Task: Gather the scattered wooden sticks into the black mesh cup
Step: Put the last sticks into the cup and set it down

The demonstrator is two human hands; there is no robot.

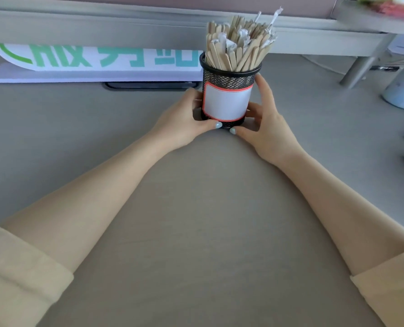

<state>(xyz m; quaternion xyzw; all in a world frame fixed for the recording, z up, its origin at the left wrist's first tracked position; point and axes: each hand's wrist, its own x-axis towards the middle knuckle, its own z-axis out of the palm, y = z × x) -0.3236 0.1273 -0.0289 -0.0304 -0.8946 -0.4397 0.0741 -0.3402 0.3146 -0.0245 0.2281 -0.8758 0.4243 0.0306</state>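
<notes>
cup position: black mesh cup (229, 90) stands upright on the grey desk (196, 208), dead ahead of the person, right between both hands
left hand (184, 121): wrapped round the cup's left lower wall, thumb along the base front, partly curled, in contact
right hand (267, 128): cupping the right side, forefinger up the wall near the rim, thumb at the base, in contact
nearer hand: neither, reach looks symmetric
cup contents: packed with wooden sticks (236, 48), long axes near vertical, fanning slightly, plus a few white paper-wrapped ones
loose sticks: none seen on the desk
task state: gathering looks done, judging by the bare desk
risk: top-heavy load, tipping could spill it
background: white sign with green lettering (97, 59) behind the cup, apart
</notes>
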